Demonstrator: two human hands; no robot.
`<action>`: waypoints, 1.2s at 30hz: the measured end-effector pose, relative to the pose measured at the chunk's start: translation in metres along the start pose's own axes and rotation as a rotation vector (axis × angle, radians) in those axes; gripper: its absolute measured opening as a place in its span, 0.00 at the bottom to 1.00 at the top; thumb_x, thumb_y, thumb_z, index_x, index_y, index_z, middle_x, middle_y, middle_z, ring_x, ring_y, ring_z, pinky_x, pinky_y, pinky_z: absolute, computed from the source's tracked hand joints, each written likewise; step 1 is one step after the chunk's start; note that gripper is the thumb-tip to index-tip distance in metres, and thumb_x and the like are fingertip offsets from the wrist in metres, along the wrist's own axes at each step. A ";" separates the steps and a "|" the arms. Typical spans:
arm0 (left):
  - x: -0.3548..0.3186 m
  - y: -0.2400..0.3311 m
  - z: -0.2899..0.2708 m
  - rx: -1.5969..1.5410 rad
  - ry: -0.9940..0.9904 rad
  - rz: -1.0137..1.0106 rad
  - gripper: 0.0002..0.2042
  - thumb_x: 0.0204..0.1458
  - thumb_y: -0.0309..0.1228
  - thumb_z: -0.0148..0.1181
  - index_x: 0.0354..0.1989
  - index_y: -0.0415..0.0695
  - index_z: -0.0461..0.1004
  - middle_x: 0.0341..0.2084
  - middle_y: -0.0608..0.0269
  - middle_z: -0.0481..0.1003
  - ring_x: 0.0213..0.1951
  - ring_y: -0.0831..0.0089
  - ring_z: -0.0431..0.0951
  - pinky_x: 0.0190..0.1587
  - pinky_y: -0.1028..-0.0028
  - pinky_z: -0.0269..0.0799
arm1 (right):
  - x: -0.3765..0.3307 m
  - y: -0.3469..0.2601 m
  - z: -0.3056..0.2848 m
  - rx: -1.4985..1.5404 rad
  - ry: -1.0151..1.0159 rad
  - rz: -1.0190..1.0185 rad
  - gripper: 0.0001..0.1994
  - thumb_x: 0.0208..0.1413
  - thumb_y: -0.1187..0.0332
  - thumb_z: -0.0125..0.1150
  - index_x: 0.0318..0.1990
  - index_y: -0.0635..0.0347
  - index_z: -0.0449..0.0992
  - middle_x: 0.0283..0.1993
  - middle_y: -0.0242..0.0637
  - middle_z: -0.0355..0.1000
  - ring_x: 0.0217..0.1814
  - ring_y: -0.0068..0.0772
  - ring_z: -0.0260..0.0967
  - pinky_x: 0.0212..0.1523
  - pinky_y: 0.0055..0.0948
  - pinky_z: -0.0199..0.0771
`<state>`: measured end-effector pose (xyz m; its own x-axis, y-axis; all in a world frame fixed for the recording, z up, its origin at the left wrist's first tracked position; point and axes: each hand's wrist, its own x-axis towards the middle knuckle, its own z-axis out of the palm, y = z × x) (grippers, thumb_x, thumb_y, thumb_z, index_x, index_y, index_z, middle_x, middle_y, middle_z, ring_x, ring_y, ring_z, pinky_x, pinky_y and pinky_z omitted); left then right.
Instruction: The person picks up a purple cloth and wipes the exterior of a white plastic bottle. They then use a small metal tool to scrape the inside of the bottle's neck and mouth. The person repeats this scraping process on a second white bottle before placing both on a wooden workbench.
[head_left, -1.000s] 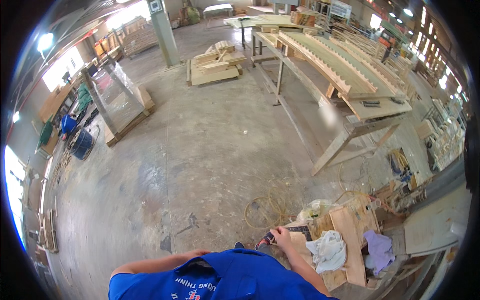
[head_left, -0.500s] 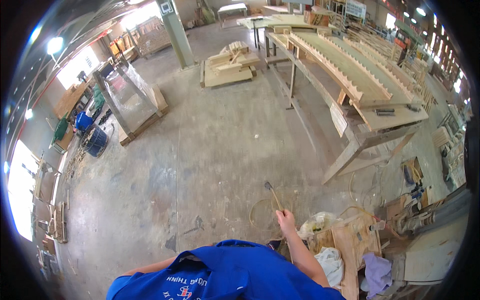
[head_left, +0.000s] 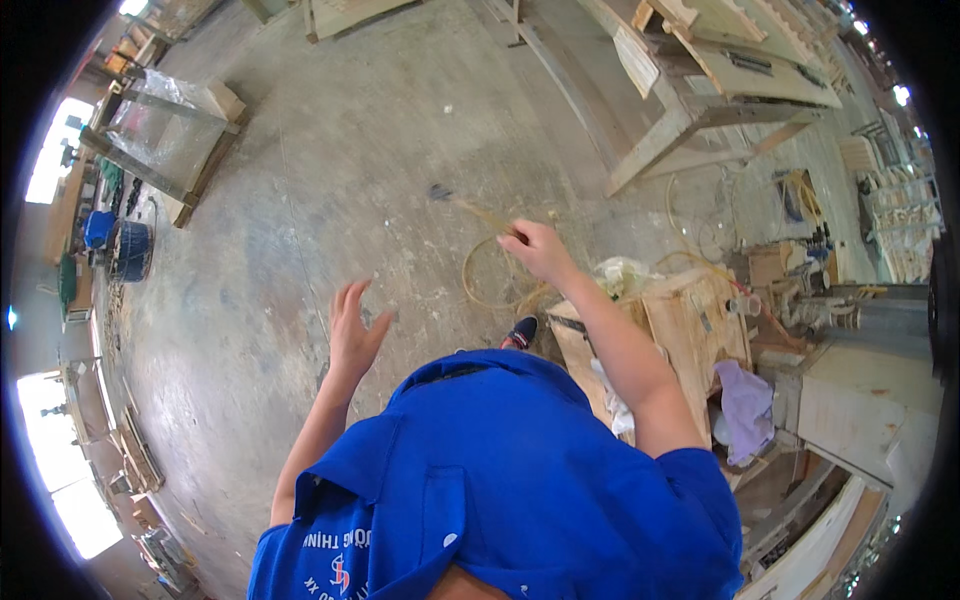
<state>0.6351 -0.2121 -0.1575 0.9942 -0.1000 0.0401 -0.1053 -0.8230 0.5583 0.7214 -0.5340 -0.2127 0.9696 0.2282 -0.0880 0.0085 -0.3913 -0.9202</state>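
Observation:
My right hand (head_left: 538, 249) is raised over the concrete floor and closed on the wooden handle of a small brush (head_left: 468, 207), whose dark head points away to the left. My left hand (head_left: 355, 330) hangs open in the air with fingers spread, holding nothing. Below the right hand lies a loop of yellowish hose (head_left: 490, 280) on the floor. My blue shirt (head_left: 500, 480) fills the lower middle of the view.
A wooden crate (head_left: 690, 320) with white and purple rags stands at my right. A long wooden workbench (head_left: 700, 90) runs across the upper right. A wooden frame wrapped in plastic (head_left: 165, 130) sits at the upper left, near blue drums (head_left: 115, 240).
My right hand rose from the crate with the brush and swung out over the floor. My left hand came up into view, open. The view tilted further down.

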 end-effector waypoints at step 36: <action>0.259 -0.003 -0.008 -1.510 -0.273 -0.418 0.04 0.59 0.28 0.51 0.39 0.45 0.65 0.17 0.72 0.59 0.18 0.80 0.59 0.22 0.79 0.58 | 0.042 0.024 0.055 0.564 -0.310 0.350 0.14 0.56 0.65 0.57 0.48 0.59 0.72 0.38 0.33 0.72 0.43 0.26 0.69 0.43 0.29 0.69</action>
<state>0.8933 -0.2310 -0.1428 0.8949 -0.2484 -0.3708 0.4457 0.4538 0.7716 0.7488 -0.4843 -0.2595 0.7781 0.4486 -0.4397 -0.4973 0.0121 -0.8675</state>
